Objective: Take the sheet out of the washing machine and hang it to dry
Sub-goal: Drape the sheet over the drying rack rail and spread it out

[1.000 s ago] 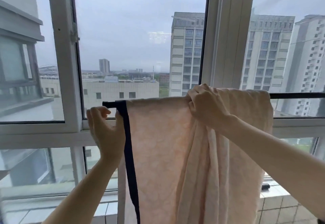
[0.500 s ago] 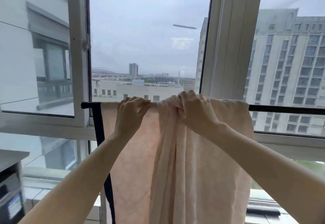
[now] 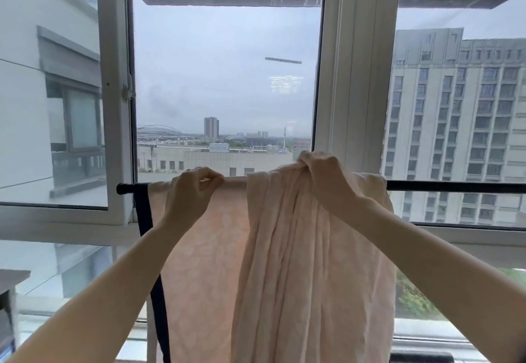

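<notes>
Head view, looking at a window with a black drying rod (image 3: 455,186) running horizontally across it at about wrist height.

Sheet (image 3: 299,263): pale peach-pink, faint pattern, draped over the rod and hanging down out of the bottom of the frame. Its left part lies flat and spread along the rod; its right part is bunched into vertical folds. A dark navy border strip (image 3: 148,234) runs down the left edge of the sheet, just inside the rod's left end cap.

Left hand (image 3: 190,192): raised to the rod, fingers curled, thumb and fingertips pinching the top edge of the flat section where it passes over the rod. Grasping fabric — not released.

Right hand (image 3: 327,180): above the rod, fingers clenched round a gathered wad of the bunched section, which rises slightly above rod level in the grip. The folds fan downward from this hand.

Both forearms are bare and enter from the lower corners of the frame. The two hands are near each other but apart, with a short stretch of flat sheet on the rod between them.

Right of the sheet the rod is bare to the frame edge.

Surroundings: white window frame (image 3: 113,106) with several panes; overcast sky; a tall grey multi-storey building (image 3: 455,120) at right, low buildings and a distant tower at centre. A dark object at lower left edge — cannot tell what.
</notes>
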`<state>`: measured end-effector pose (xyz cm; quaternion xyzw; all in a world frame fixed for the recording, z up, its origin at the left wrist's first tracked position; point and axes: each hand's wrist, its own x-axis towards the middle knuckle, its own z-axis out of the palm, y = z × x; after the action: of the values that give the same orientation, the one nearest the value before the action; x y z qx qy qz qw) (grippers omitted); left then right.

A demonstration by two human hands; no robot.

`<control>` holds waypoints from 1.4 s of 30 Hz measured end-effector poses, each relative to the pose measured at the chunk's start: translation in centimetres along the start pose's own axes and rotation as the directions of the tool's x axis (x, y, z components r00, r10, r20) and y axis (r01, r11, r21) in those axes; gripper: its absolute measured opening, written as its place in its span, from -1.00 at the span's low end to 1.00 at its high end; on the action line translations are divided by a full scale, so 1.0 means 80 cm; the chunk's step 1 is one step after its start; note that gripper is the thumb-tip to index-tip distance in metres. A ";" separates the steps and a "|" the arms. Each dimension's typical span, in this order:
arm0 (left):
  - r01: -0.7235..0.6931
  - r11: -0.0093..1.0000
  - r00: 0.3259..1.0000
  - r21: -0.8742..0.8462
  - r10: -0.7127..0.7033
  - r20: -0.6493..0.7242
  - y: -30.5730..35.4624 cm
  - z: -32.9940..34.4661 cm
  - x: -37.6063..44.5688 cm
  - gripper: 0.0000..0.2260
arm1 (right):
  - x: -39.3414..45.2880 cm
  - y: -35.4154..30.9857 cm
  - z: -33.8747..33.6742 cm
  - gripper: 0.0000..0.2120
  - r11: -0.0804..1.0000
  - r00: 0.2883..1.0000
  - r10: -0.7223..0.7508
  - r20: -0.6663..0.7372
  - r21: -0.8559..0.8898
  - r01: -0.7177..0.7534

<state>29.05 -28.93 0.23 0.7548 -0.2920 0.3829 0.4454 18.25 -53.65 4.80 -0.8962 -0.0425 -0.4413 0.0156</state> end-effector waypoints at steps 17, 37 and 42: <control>-0.138 0.987 0.985 0.084 0.127 0.120 0.053 0.047 0.006 -0.88 | -0.008 0.072 -0.053 -0.76 0.988 0.987 0.149 0.058 -0.058 -0.146; 0.032 0.986 0.997 0.165 -0.020 -0.076 0.014 0.002 0.015 -0.88 | -0.040 0.171 -0.052 -0.92 0.988 0.988 0.150 -0.027 -0.034 -0.151; 0.004 0.974 0.999 0.228 0.006 -0.046 0.011 -0.014 0.012 -0.89 | -0.024 0.160 -0.054 -0.91 0.949 0.964 0.263 0.038 -0.188 -0.252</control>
<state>28.54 -28.42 1.80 0.7916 -0.2362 0.4316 0.3624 14.85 -66.76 6.05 -0.9051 0.1146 -0.4093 -0.0098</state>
